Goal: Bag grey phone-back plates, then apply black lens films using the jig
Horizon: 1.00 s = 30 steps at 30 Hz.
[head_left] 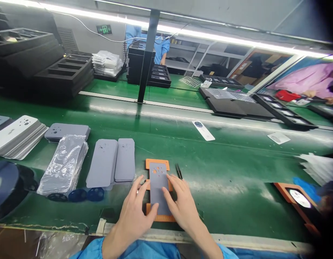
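Observation:
A grey panel (157, 185) with small round holes near its far end lies in an orange jig (157, 164) on the green bench, close to the front edge. My left hand (136, 212) rests on the panel's left side, fingers spread and flat, the thumb pressing its near corner. On the panel's right side lies my right hand (180, 207), fingers also stretched out flat. Neither hand grips anything. Black tweezers (179, 170) lie just right of the jig.
Left of the jig are stacked grey panels (112, 162), a bag-wrapped pile (64, 164), blue round pieces (86, 194) and white panels (16, 135). Black foam trays (65, 72) stand at the back left. A second orange jig (296, 198) sits at right. People work beyond.

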Tool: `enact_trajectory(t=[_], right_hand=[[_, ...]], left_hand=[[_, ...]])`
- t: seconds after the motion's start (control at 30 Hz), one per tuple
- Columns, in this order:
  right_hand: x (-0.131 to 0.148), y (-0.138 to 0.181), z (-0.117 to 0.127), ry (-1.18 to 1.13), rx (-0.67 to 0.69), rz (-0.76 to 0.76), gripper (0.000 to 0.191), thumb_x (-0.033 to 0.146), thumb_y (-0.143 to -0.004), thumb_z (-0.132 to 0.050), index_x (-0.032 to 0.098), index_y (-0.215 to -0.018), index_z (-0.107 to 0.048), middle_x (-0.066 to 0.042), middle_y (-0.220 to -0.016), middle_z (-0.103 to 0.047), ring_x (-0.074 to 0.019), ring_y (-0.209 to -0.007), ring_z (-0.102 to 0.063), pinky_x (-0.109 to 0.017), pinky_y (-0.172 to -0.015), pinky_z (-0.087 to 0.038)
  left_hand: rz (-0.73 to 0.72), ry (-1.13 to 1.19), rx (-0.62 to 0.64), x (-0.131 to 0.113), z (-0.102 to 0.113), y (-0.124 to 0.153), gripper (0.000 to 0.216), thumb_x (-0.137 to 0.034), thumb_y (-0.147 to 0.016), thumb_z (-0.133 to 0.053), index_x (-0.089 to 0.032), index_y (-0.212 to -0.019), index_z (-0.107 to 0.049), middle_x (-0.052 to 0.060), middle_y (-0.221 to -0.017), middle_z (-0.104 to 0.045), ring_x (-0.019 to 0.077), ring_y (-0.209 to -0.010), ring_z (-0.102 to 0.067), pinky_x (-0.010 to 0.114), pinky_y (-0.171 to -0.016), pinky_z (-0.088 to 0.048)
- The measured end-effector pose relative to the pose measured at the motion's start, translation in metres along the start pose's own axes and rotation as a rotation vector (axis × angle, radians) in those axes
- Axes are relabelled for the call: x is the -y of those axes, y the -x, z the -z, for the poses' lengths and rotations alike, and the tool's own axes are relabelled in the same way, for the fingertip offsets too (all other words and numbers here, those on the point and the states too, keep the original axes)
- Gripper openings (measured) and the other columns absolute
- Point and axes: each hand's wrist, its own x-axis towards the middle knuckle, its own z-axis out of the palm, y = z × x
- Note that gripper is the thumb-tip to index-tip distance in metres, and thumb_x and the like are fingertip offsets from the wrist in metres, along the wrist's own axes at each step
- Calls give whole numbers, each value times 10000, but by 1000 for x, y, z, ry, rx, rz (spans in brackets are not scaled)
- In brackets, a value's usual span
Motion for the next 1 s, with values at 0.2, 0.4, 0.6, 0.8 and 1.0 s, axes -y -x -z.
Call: enact_trajectory(t=[0.2, 0.4, 0.6, 0.8, 1.0], right_hand=[[20, 12, 15, -256, -12, -102, 449, 412, -999, -511, 253, -1418, -530, -114, -1425, -602, -307, -1331, -549, -623, -1187, -316], [47, 14, 29, -595, 322, -97, 527, 412, -1034, -488, 317, -1543, -394, -84, -1498, -545, -258, -1406, -483, -505, -1195, -365], [49, 6, 21, -677, 385, -68, 484, 395, -1031, -497, 304, -1504, -461, -83, -1476, -566, -260, -1396, -487, -501, -1198, -355], [51, 1, 11, -741, 369, -202, 485, 319, -937, -627, 267, -1412, -546, -99, -1211, -686, -231, -993, -672, -404, -906, -556], [55, -20, 10, -1029, 495, -347, 540, 338, -792, -788, 174, -1282, -632, -72, -927, -718, -189, -787, -675, -324, -728, -561]], left_hand=[[57, 171, -53, -5, 11, -6, 300, -314, -939, -559, -205, -1214, -611, 122, -1204, -621, 254, -1093, -657, 400, -935, -567], [102, 313, 12, -5, 24, -11, 199, -375, -944, -549, -198, -939, -639, 84, -1000, -652, 238, -948, -655, 364, -852, -542], [142, 361, 2, -2, 28, -15, 249, -326, -984, -477, -185, -897, -663, 80, -968, -668, 222, -933, -647, 338, -866, -508], [250, 549, -141, 9, 32, -6, 367, -430, -1010, -460, -159, -986, -706, 106, -1052, -695, 221, -909, -646, 298, -796, -512], [342, 739, -227, 12, 28, -2, 487, -557, -973, -488, -145, -1139, -689, 114, -1066, -747, 247, -877, -692, 289, -725, -560]])
